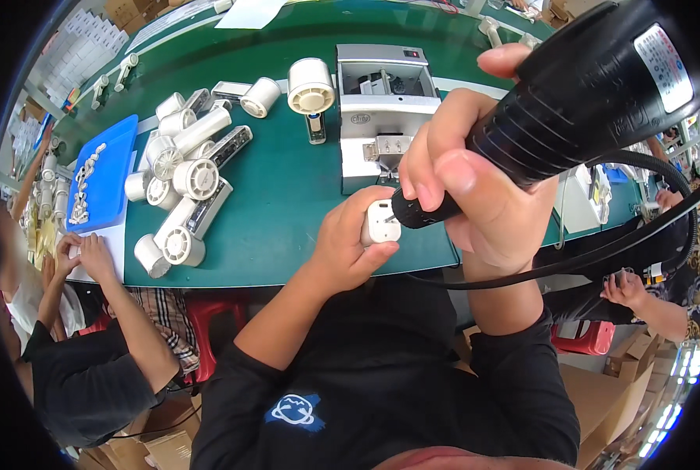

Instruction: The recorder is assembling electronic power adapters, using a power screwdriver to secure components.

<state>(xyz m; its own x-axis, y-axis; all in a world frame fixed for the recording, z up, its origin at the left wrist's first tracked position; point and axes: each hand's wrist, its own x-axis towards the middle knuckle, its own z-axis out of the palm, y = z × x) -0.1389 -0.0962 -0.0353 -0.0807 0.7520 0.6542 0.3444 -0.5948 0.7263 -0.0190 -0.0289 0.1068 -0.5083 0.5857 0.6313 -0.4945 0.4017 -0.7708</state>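
Observation:
My left hand point(340, 241) is closed round a small white plastic part point(375, 227), whose end face with a dark slot and small holes points up to the right. In my right hand point(495, 176) is a thick black electric screwdriver point(581, 98), held at a slant with its narrow end down to the left. Its tip meets the end face of the white part; the exact contact point is small and partly hidden by the black nose. A black cable point(522, 276) loops below my right wrist. The rest of the white part is hidden in my left hand.
White handheld fans point(195, 178) lie heaped on the green table point(279, 164). Another fan point(311, 86) stands beside a grey metal machine point(387, 106). A blue tray point(119, 145) holds small white parts. Co-workers sit at both sides, one with hands point(87, 254) near the tray.

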